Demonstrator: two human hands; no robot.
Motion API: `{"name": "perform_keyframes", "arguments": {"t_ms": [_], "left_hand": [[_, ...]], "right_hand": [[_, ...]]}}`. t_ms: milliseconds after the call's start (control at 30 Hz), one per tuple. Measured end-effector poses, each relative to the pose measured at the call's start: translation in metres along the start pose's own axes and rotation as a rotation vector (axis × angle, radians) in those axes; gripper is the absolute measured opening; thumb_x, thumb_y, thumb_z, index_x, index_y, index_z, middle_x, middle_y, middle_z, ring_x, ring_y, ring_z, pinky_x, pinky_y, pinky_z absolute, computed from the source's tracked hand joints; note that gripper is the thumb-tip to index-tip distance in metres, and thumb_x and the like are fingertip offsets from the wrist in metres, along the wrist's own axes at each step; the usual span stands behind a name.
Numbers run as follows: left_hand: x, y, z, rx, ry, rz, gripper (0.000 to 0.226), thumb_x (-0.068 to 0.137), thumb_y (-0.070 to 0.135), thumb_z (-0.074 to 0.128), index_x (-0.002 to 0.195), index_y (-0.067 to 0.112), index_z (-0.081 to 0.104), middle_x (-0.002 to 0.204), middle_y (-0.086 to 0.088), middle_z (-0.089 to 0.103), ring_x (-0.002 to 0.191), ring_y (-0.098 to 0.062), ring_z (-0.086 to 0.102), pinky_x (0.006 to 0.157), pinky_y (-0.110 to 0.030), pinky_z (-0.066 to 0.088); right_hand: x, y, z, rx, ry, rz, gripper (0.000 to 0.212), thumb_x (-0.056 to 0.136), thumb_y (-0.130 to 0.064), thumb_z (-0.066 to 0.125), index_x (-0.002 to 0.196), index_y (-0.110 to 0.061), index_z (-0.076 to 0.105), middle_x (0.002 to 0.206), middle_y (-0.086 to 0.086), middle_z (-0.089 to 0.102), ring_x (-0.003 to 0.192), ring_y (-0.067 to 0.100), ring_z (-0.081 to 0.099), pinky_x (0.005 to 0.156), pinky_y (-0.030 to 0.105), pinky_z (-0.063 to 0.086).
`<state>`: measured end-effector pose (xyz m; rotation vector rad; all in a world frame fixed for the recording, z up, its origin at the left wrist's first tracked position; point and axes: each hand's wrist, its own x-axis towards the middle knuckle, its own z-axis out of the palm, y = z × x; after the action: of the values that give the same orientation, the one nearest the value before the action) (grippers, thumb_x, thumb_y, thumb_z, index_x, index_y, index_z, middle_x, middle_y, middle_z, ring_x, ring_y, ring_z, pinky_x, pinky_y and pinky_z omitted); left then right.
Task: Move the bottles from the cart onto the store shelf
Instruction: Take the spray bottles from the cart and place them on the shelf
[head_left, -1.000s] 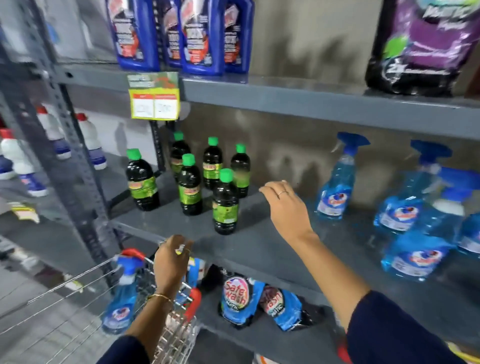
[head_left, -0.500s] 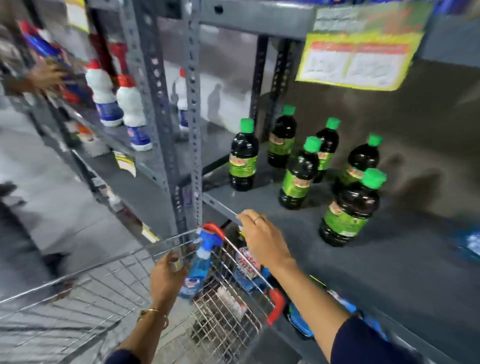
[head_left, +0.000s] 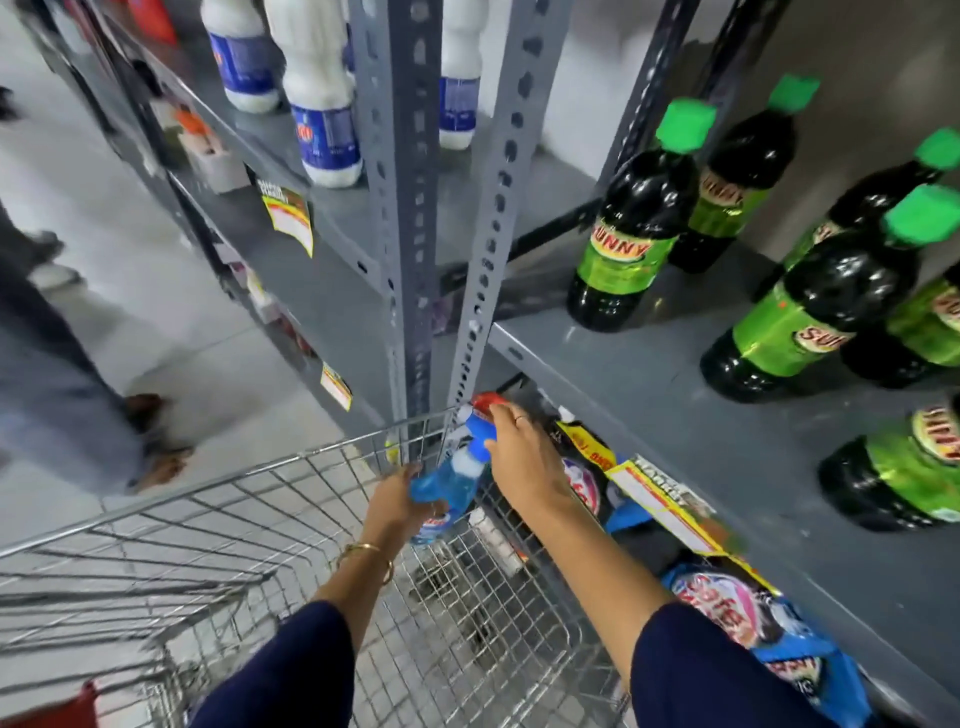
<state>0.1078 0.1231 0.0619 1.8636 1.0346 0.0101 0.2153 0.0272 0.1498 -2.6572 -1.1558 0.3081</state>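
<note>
Over the wire cart (head_left: 218, 525), the left hand (head_left: 400, 501) gripped a blue spray bottle (head_left: 448, 483) by its body; the right hand (head_left: 524, 457) reached in, fingers curled loosely at its trigger head, beside the grey shelf (head_left: 649, 395)

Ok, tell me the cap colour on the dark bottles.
Bright green caps, clearest in the head view.

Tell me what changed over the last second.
The right hand left the shelf and came down to the cart, now resting on the spray bottle top. The view swung left and down. The left hand still grips that bottle; the dark bottles stand unmoved.
</note>
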Motion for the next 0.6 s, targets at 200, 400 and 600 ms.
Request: {"name": "perform_keyframes", "arguments": {"t_ms": [200,400,600], "left_hand": [[0.023,-0.010,0.016,0.167,-0.108,0.027,0.064,0.067,0.023,0.078,0.123,0.012,0.050,0.119,-0.012,0.064,0.105,-0.030,0.060,0.090,-0.036,0.047],[0.016,-0.018,0.028,0.367,-0.031,0.124,0.058,0.075,0.024,0.071,0.127,0.018,0.047,0.122,-0.015,0.053,0.111,-0.032,0.054,0.097,-0.044,0.046],[-0.020,-0.019,0.034,0.293,-0.055,0.080,0.062,0.078,0.027,0.068,0.133,0.024,0.040,0.116,-0.007,0.063,0.099,-0.021,0.059,0.083,-0.032,0.048]], "right_hand": [[0.006,0.003,0.017,-0.063,-0.002,0.027,0.043,0.094,-0.005,0.047,0.136,-0.005,0.037,0.136,0.017,0.051,0.129,0.030,0.038,0.100,0.037,0.044],[-0.014,0.007,0.011,-0.014,-0.004,0.048,0.028,0.094,-0.003,0.048,0.121,-0.008,0.051,0.122,0.015,0.061,0.108,0.031,0.059,0.084,0.037,0.050],[-0.054,-0.003,-0.005,-0.032,-0.037,-0.124,0.030,0.091,-0.005,0.052,0.121,-0.010,0.050,0.126,0.009,0.059,0.109,0.026,0.061,0.086,0.036,0.051]]}}
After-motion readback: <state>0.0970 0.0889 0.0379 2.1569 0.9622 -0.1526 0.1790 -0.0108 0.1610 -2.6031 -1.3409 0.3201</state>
